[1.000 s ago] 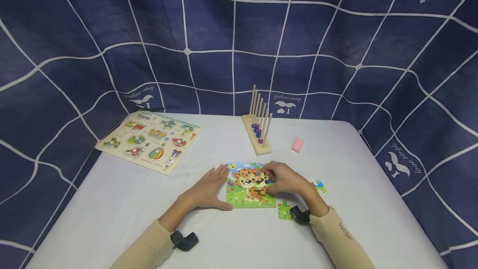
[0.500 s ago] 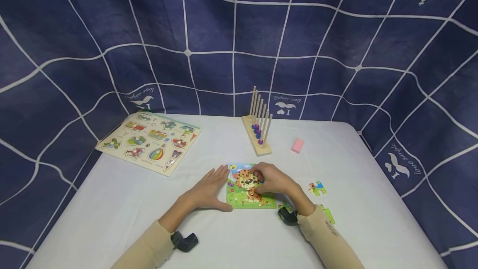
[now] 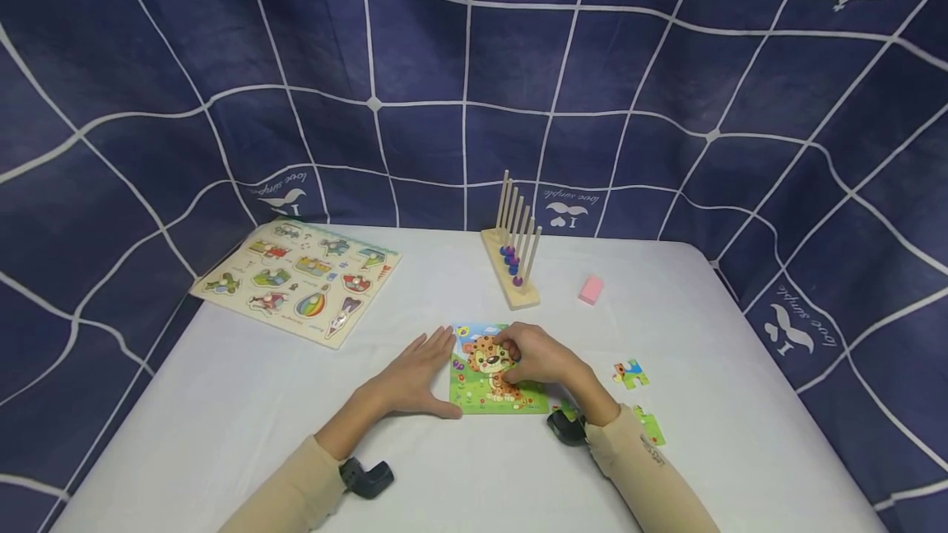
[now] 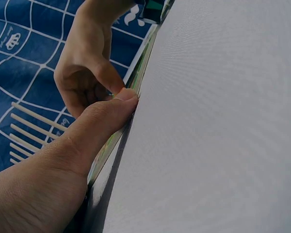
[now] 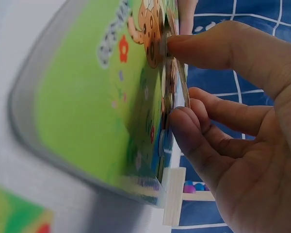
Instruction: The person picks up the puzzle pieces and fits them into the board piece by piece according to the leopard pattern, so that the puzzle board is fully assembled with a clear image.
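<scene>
A leopard picture puzzle board (image 3: 474,393) lies flat on the white table. Along its left side rests my left hand (image 3: 411,377), fingers straight and thumb at the near left corner. My right hand (image 3: 546,356) is over the board's right half, pinching a thin puzzle piece (image 5: 183,85) between thumb and fingertips. In the right wrist view that piece stands edge-on, tilted close over the board's picture. From the head, my fingers hide most of it. The left wrist view shows my left thumb (image 4: 99,124) right at the board's edge.
Loose puzzle pieces lie to the right: one blue and orange (image 3: 631,373), one green (image 3: 649,424), and another (image 3: 565,410) partly under my right wrist. Farther back are a wooden peg rack (image 3: 522,294) with beads, a pink block (image 3: 590,289) and a vehicle puzzle board (image 3: 296,278).
My right hand has moved left across the board with the pinched puzzle piece, over the leopard's face, then nearly stopped. The left hand has stayed in place.
</scene>
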The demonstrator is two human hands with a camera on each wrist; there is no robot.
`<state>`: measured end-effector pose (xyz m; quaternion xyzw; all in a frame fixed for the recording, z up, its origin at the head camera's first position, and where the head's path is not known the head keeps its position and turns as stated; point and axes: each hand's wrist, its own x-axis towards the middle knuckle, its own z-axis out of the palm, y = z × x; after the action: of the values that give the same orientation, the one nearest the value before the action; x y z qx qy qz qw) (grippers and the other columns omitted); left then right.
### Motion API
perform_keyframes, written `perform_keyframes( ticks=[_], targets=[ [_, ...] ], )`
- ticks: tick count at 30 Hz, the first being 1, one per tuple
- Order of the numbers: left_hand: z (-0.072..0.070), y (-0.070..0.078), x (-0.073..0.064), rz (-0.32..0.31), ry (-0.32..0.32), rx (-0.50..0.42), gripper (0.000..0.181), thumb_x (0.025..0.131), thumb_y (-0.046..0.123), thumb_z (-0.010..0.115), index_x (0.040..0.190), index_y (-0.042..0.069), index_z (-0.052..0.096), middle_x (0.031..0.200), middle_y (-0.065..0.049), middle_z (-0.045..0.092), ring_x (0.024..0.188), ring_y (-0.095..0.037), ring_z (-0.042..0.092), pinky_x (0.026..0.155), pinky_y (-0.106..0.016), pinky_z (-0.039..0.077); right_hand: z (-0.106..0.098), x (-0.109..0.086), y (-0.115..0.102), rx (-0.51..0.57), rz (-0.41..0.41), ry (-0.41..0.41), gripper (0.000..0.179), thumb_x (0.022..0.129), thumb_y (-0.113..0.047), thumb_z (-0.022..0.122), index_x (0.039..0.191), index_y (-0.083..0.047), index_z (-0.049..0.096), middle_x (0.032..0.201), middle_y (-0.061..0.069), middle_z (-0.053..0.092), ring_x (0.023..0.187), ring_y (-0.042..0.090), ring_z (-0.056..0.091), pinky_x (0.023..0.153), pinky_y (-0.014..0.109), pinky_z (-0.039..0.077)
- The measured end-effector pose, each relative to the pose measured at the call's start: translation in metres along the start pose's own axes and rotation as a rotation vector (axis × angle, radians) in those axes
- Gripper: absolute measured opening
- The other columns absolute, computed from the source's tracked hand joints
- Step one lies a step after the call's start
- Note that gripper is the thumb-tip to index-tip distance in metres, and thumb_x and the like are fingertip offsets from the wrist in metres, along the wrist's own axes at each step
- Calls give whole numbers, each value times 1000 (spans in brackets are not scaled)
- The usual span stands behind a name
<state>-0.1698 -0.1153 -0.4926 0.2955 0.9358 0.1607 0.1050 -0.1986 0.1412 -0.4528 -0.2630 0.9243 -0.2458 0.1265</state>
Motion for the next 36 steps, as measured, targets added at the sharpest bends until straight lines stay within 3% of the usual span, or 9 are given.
perform_keyframes(
  ticks=[10, 21, 29, 36],
  targets=[
    [-1, 1, 1, 1, -6, 1, 126, 68, 81, 63, 155, 1, 18, 164, -12, 10, 154, -25, 8, 126, -45, 10, -2, 2, -1, 20, 45, -35, 57, 66, -10, 83, 119, -1, 66, 88, -2, 58, 78, 12, 51, 71, 26, 47],
    [-2, 1, 3, -4, -7, 5, 127, 67, 82, 62, 154, 1, 18, 164, -12, 11, 154, -25, 8, 126, -44, 11, -7, 7, -4, -26, 37, -67, 55, 66, -11, 85, 117, -1, 68, 84, -2, 61, 75, 11, 51, 68, 25, 47],
    [-3, 0, 1, -10, -10, 1, 126, 67, 81, 63, 154, 1, 19, 164, -12, 12, 153, -26, 9, 126, -45, 11, -5, 6, 0, 16, 58, -48, 54, 67, -17, 89, 115, -5, 69, 89, -4, 64, 80, 9, 55, 74, 25, 51],
    [-1, 0, 1, -10, -13, -2, 127, 67, 82, 63, 154, 1, 19, 164, -12, 11, 153, -25, 9, 126, -45, 10, -2, 4, 4, 30, 30, -23, 52, 69, -19, 88, 114, -4, 69, 90, -3, 64, 80, 9, 55, 73, 24, 51]
  ],
)
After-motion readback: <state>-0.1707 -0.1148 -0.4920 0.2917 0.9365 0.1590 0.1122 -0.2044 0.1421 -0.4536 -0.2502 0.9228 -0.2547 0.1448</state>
